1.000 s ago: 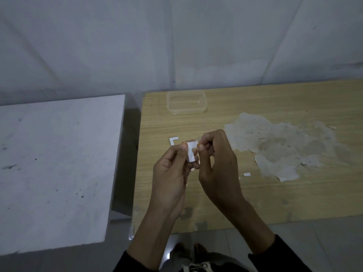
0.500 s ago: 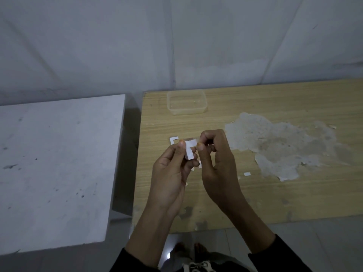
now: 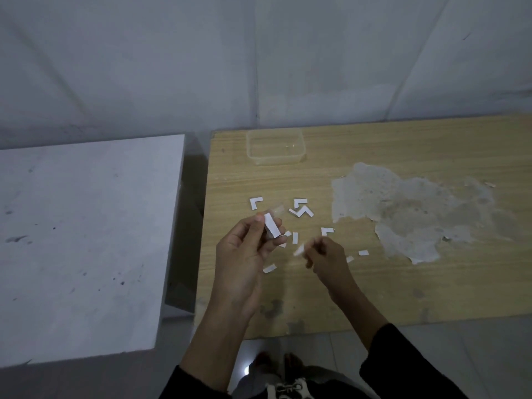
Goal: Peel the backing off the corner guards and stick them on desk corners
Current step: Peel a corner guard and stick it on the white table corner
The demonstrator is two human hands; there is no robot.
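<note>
One second back still pinched together; now pulled apart. Left hand (image 3: 244, 249) gripping corner guard (image 3: 272, 229) above near-left tabletop (image 3: 374, 283), right hand (image 3: 325, 256) pinching peeled backing strip (image 3: 299, 250). Probably ready for sticking.

Dim, flat light everywhere, with a cold bluish cast and no clear source. The right hand (image 3: 324, 254) was smeared by motion blur, and the white strip (image 3: 299, 250) pinched at its fingertips was only a soft streak. The left hand (image 3: 244, 249) and its corner guard (image 3: 272, 229) showed sharp. Deep shadow filled the gap (image 3: 187, 226) between the white table (image 3: 86, 226) and the desk (image 3: 403, 283). One small glare spot (image 3: 245, 371) shone on the floor. Wall seams bowed toward the frame's edges.
</note>
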